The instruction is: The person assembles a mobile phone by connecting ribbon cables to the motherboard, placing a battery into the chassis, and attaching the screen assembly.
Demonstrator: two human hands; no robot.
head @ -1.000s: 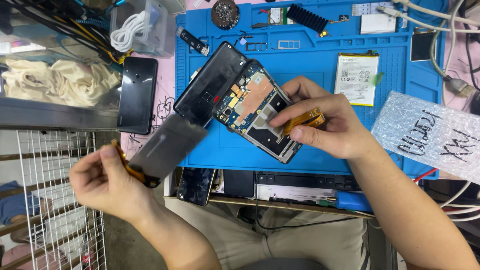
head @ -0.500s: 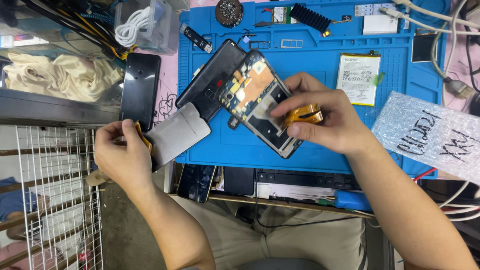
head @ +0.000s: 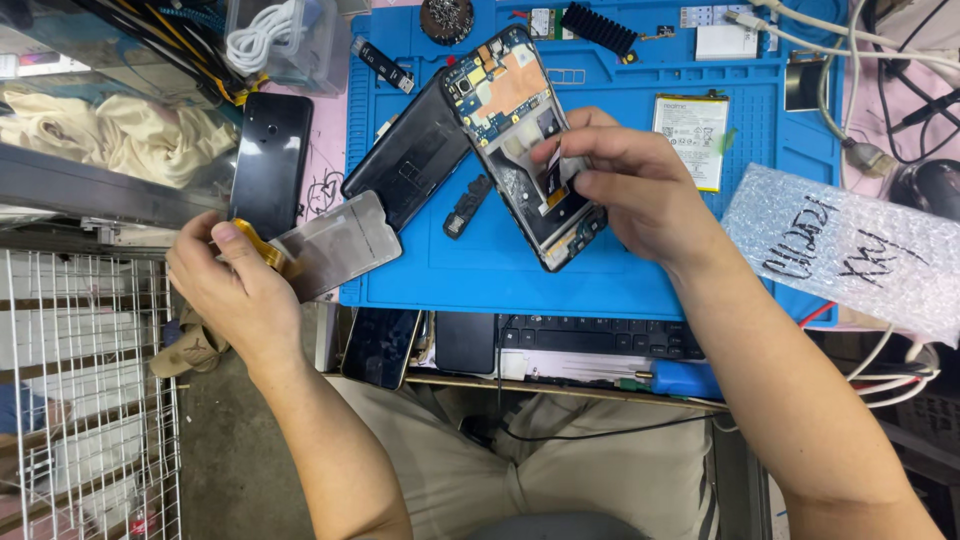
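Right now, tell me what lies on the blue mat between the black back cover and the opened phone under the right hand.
In the head view, a small black oblong part lies on the blue mat between the black back cover and the opened phone held by the right hand.

Clear bubble-wrap pouch (head: 850,250) with black marker scrawl, lying right of the blue mat. White-labelled flat battery (head: 692,138) on the mat's upper right. Dark phone screen (head: 271,162) left of the mat; grey rectangular display panel (head: 335,243) pinched at mat's left edge.
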